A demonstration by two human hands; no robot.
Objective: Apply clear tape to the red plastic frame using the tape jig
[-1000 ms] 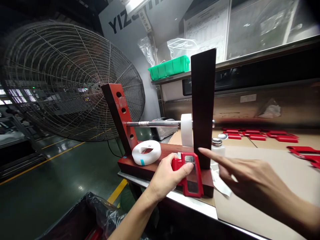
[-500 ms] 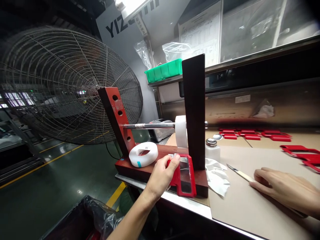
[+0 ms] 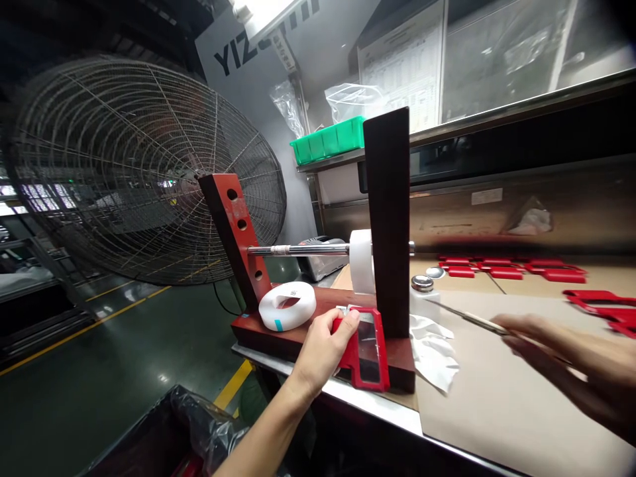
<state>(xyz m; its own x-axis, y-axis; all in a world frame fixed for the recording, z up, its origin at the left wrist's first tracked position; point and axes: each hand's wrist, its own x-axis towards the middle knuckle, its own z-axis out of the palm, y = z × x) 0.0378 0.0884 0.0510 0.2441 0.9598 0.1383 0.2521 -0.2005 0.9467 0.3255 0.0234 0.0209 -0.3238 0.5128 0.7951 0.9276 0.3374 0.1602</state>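
Observation:
My left hand (image 3: 322, 348) grips a red frame part (image 3: 366, 348) that rests on the dark red base of a tape stand (image 3: 298, 331), thumb pressed at its top edge. My right hand (image 3: 556, 354) is closed round the handle of a thin-bladed knife (image 3: 467, 318), lifted above the brown cardboard sheet (image 3: 497, 411), blade pointing left toward the stand. A white tape roll (image 3: 361, 262) hangs on the steel rod (image 3: 298, 250) between the stand's two uprights. Another white roll (image 3: 287, 305) lies flat on the base.
A white cloth (image 3: 434, 351) and a small metal-capped bottle (image 3: 424, 295) sit right of the stand. Several red parts (image 3: 507, 270) lie at the back of the bench. A green bin (image 3: 328, 139) is on the shelf. A big wire fan (image 3: 134, 172) stands left; a black-bagged bin (image 3: 163, 437) is below.
My right hand came down from pointing at the stand to the cardboard, closed on the knife there and has lifted it. The left hand stayed on the red part.

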